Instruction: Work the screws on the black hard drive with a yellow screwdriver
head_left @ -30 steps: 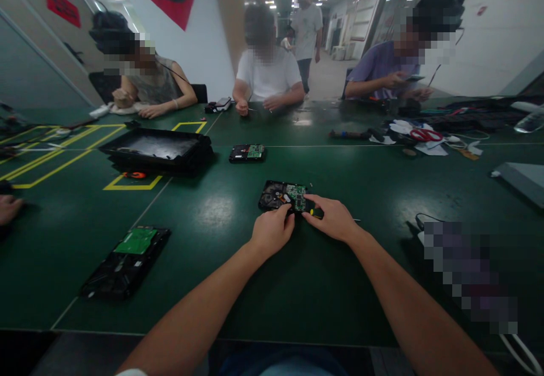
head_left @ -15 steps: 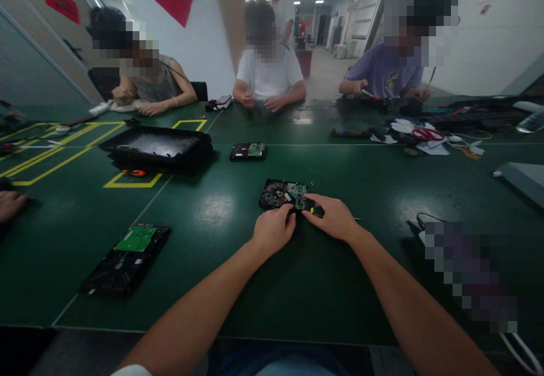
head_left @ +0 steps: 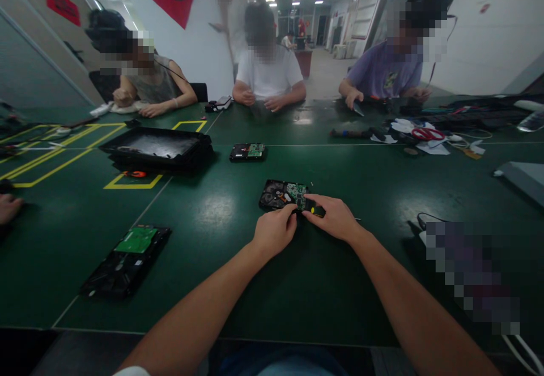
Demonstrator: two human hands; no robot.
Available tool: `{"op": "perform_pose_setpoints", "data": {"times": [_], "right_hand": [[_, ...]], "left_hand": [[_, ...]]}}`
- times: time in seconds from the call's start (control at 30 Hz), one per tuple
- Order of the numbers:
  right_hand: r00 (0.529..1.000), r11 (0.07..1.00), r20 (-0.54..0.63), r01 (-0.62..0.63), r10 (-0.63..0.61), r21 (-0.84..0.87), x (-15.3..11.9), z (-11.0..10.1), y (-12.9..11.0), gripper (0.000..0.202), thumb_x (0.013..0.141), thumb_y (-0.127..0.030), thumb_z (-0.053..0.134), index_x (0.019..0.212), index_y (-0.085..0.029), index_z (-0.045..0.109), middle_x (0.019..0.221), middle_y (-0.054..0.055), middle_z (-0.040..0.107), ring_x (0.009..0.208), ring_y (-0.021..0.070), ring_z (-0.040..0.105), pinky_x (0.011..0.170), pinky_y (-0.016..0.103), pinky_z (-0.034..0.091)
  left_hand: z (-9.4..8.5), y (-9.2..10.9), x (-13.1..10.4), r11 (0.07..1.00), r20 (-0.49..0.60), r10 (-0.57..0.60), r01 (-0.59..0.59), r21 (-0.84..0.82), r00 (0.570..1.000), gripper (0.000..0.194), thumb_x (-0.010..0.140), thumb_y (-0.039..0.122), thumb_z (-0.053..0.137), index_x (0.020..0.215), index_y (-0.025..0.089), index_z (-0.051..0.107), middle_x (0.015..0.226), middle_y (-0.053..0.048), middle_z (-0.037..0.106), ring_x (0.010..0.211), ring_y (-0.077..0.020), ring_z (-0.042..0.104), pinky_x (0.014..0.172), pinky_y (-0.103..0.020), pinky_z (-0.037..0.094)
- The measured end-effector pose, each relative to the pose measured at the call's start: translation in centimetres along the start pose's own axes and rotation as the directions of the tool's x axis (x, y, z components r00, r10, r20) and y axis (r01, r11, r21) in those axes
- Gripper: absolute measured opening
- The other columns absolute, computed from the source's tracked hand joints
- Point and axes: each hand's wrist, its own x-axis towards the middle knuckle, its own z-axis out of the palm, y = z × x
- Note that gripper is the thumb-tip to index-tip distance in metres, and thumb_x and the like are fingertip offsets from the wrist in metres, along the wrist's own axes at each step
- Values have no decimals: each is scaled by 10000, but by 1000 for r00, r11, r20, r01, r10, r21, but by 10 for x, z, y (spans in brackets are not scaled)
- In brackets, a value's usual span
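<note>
A black hard drive with a green circuit board lies on the green table in front of me. My left hand is closed at its near edge, thumb and forefinger on the board's side and the other fingers curled. My right hand reaches in from the right, its fingertips on the circuit board. Tucked under that hand is a screwdriver with a dark, yellow-ended handle; its thin shaft pokes out past the hand on the right. The finger pads of both hands are partly hidden.
A second hard drive lies farther back, and a larger one at front left. Black trays stand beyond it. Red scissors sit among clutter at back right. Several people sit opposite; another person's hand rests at far left.
My left fingers have slid slightly right along the drive's edge; my right hand stays in place. Across the table, the person at right has lowered a hand, and a standing person has moved left.
</note>
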Motion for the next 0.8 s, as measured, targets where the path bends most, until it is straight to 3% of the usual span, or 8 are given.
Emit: {"op": "perform_pose_setpoints", "data": {"times": [0.63,0.8], "right_hand": [[998,998,-22,60,-60,13,-1,7,6,480,947,-431,656,1401,-281,620,1344,53,696,1174,279,680,1024,460,542],[997,998,-12,70,-70,7,-1,5,5,472,952,-452,647,1390,-275,632,1341,62,698,1207,289,667,1050,471,528]], "left_hand": [[-2,-3,2,998,40,28,-31,56,999,365,1034,338,428,1317,282,653,1151,-50,775,1012,-242,741,900,-375,565],[0,-3,3,997,43,8,-11,79,999,368,1030,361,427,1327,287,630,1111,-39,782,940,-249,751,819,-360,566]]}}
